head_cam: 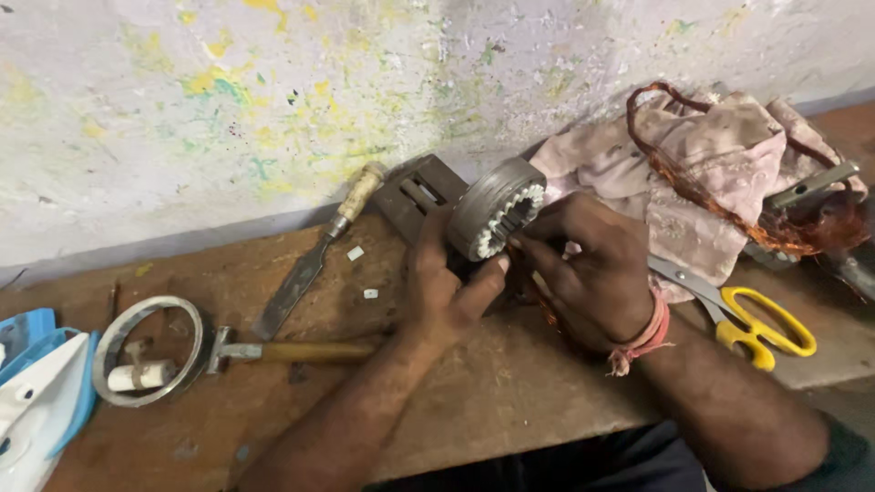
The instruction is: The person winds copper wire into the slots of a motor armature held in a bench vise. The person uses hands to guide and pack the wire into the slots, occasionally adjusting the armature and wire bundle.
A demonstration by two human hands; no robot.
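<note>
A round grey metal motor stator (495, 219) with white slot liners stands tilted on the wooden bench (510, 383). My left hand (444, 287) grips its lower side from the left. My right hand (588, 269) presses its fingertips against the stator's open face on the right. Thin copper wire shows below my right hand. A red thread band circles my right wrist.
A chisel with a pale handle (319, 251) lies left of the stator. A metal ring (146, 351) and a wooden-handled tool (292, 351) lie further left, beside a blue-white plastic object (36, 392). Yellow-handled scissors (752, 319), a pink cloth (702, 164) and tangled copper wire (802, 228) sit right.
</note>
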